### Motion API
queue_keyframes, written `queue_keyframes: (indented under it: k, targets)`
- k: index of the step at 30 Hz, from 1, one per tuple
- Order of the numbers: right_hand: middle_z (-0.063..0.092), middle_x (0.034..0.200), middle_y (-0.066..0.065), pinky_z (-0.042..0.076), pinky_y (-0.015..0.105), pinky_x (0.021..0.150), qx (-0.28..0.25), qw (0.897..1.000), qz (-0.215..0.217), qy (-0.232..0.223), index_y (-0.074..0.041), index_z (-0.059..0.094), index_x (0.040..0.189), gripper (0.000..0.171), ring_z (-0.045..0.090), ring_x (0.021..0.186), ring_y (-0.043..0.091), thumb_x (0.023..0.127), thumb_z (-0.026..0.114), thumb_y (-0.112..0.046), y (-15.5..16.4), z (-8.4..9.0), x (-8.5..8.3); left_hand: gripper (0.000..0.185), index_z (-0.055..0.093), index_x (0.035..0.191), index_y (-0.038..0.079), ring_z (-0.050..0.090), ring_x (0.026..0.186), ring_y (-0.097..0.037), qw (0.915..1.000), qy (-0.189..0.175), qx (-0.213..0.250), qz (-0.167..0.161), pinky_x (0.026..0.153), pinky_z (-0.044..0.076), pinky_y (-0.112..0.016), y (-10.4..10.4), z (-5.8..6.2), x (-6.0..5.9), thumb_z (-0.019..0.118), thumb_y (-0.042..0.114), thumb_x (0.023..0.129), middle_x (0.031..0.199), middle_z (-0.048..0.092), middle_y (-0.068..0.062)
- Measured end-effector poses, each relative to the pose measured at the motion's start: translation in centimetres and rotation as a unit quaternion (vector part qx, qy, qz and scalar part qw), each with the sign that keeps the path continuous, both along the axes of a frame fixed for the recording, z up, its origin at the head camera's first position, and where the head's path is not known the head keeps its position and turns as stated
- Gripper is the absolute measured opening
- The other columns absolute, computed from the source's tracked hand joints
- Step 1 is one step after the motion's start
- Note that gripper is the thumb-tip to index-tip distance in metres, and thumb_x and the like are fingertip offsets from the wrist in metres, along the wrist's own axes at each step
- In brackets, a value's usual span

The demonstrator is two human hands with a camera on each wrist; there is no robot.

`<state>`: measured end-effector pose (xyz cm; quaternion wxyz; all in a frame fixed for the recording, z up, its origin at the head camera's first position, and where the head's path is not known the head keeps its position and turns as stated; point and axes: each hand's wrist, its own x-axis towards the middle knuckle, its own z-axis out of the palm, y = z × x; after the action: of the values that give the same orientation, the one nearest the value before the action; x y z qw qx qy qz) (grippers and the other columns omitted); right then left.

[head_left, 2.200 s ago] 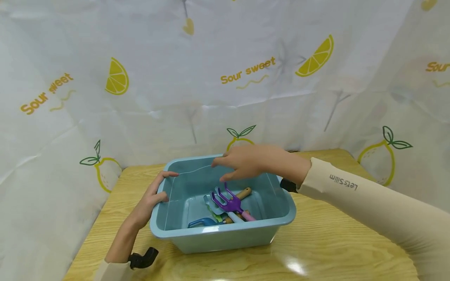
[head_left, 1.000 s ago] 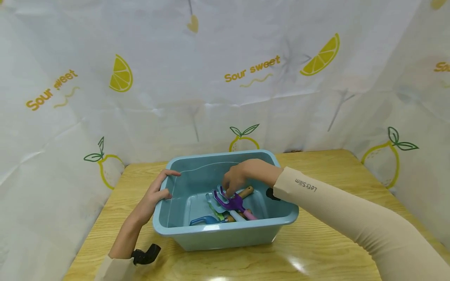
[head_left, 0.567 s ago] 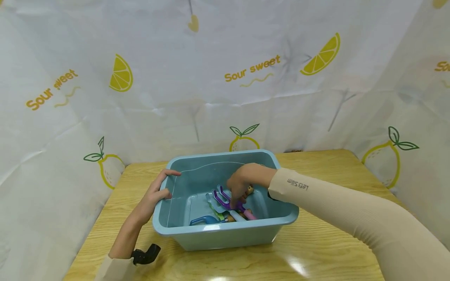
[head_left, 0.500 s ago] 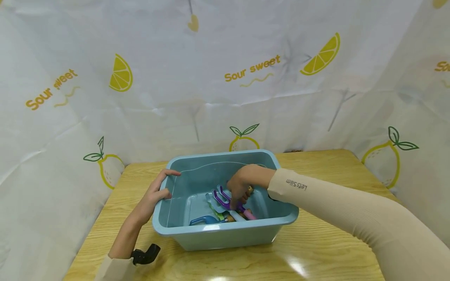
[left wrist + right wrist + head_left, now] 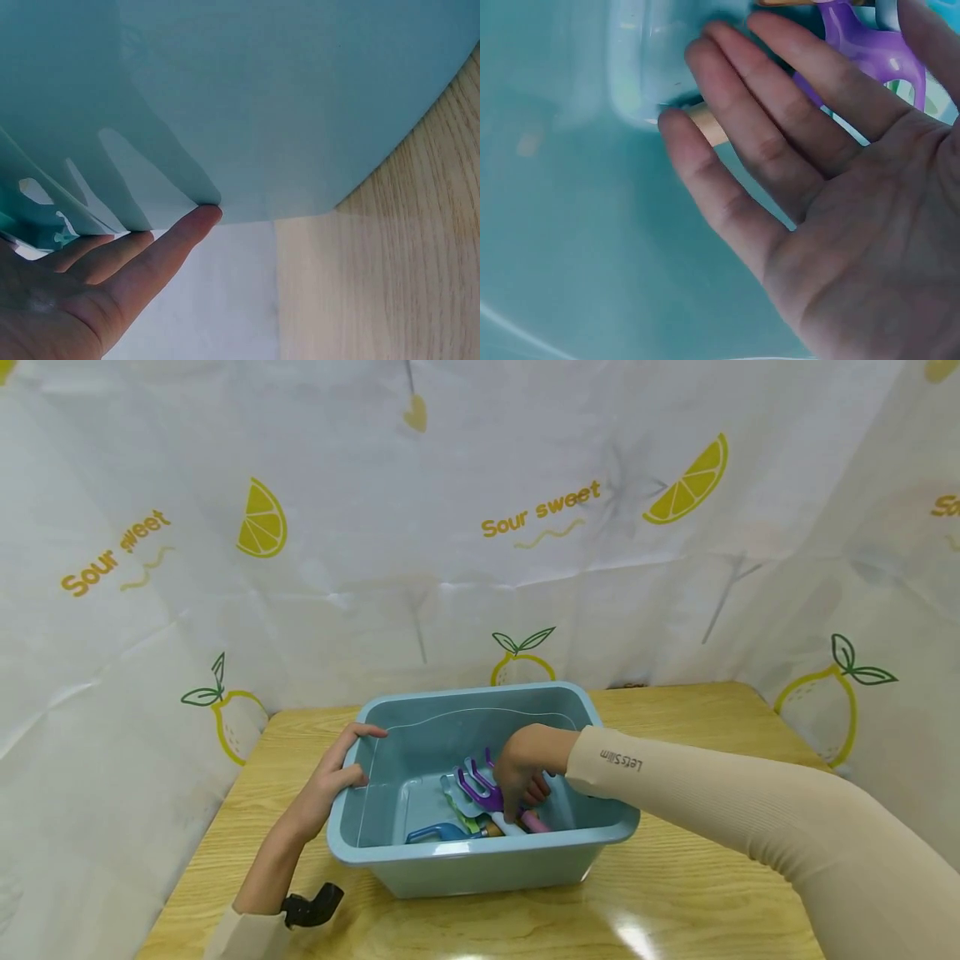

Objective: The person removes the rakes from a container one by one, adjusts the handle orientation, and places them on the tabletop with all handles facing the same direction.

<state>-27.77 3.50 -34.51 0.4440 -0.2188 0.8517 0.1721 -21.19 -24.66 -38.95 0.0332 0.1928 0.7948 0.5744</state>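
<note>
My left hand (image 5: pixel 326 785) grips the left rim of a light blue plastic tub (image 5: pixel 480 872); in the left wrist view its fingers (image 5: pixel 161 262) press against the tub's outer wall. Down inside the tub is my right hand (image 5: pixel 522 772), over a heap of small garden tools. Its fingers (image 5: pixel 742 135) are loosely extended in the right wrist view, holding nothing. Right beside them lies a purple hand fork (image 5: pixel 480 793) with a pink handle. Under it sits a light blue tool (image 5: pixel 457 795) with a pale handle. My right hand hides part of the heap.
A blue tool (image 5: pixel 442 832) with a wooden handle lies at the tub's front, beside a green tool (image 5: pixel 471 821). The tub stands on a wood-grain table (image 5: pixel 705 860). Behind hangs a white lemon-print sheet (image 5: pixel 360 527).
My right hand has come down from above the tub into the tools, then shifted toward the handles at the front right. The left hand has stayed on the rim.
</note>
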Motion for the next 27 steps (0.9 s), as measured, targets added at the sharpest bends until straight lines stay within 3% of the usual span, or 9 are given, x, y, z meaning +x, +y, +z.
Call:
queue_keyframes:
  k: [8,12,18,27]
  targets:
    - [0.078,0.098,0.007,0.056,0.050,0.097,-0.015,1.000,-0.007,0.005,-0.009,0.076,0.089,0.036,0.075,0.097,0.022,0.098,0.066,-0.042,0.0,-0.4,0.1,0.061,0.043,0.144,0.009,0.048,0.122,-0.051,1.0000,-0.004,0.001,0.001,0.076,0.057,-0.044,-0.1,0.0,0.1,0.045,0.007,0.083,0.162,0.024,-0.020]
    - [0.078,0.101,0.012,0.057,0.045,0.096,-0.014,1.000,-0.003,0.015,-0.005,0.076,0.093,0.037,0.075,0.100,0.027,0.098,0.067,-0.040,0.0,-0.4,0.1,0.061,0.043,0.144,0.009,0.048,0.122,-0.051,1.0000,-0.004,0.001,0.000,0.076,0.057,-0.044,-0.1,0.0,0.1,0.045,0.007,0.083,0.162,0.024,-0.020]
    - [0.078,0.102,0.012,0.060,0.035,0.083,0.021,0.998,0.018,0.053,-0.005,0.077,0.096,0.032,0.075,0.088,0.023,0.093,0.072,-0.036,-0.5,-0.8,0.5,0.060,0.044,0.143,0.009,0.048,0.122,-0.051,1.0000,-0.001,0.002,0.002,0.076,0.057,-0.044,-0.2,0.1,0.1,0.045,0.007,0.083,0.162,0.024,-0.021]
    - [0.079,0.095,0.013,0.061,0.036,0.081,-0.012,0.994,-0.087,0.067,-0.004,0.075,0.082,0.022,0.077,0.094,0.027,0.092,0.072,-0.023,-0.8,-1.0,1.5,0.057,0.044,0.140,0.010,0.044,0.125,-0.051,1.0000,0.000,0.001,-0.001,0.078,0.055,-0.047,-0.1,-0.1,0.1,0.045,0.007,0.084,0.163,0.022,-0.020]
